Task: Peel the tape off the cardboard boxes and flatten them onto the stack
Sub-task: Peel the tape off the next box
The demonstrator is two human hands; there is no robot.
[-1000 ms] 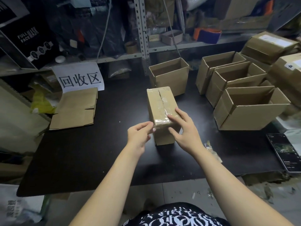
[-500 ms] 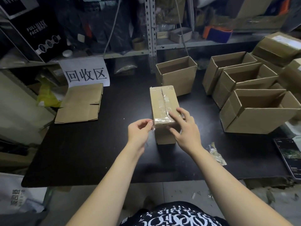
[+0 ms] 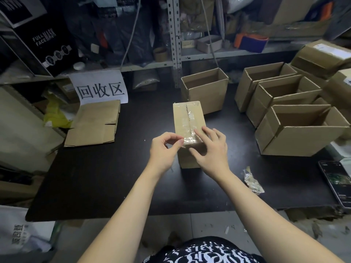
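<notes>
Centrally on a black table [image 3: 95, 177] stands a sealed box [image 3: 188, 120] with clear tape [image 3: 189, 118] along its top seam. Left hand [image 3: 163, 149] pinches the tape's near end at the box corner; right hand [image 3: 210, 149] rests spread-fingered on the box. Flat cardboard stack [image 3: 95, 124] lies far left.

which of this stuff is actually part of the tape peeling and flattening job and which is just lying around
Job:
- taped box
- clear tape
- left hand, right hand
- flattened cardboard stack
- open boxes

Lying about:
- phone
- crumpled tape scrap
- face mask box
- paper sign
</notes>
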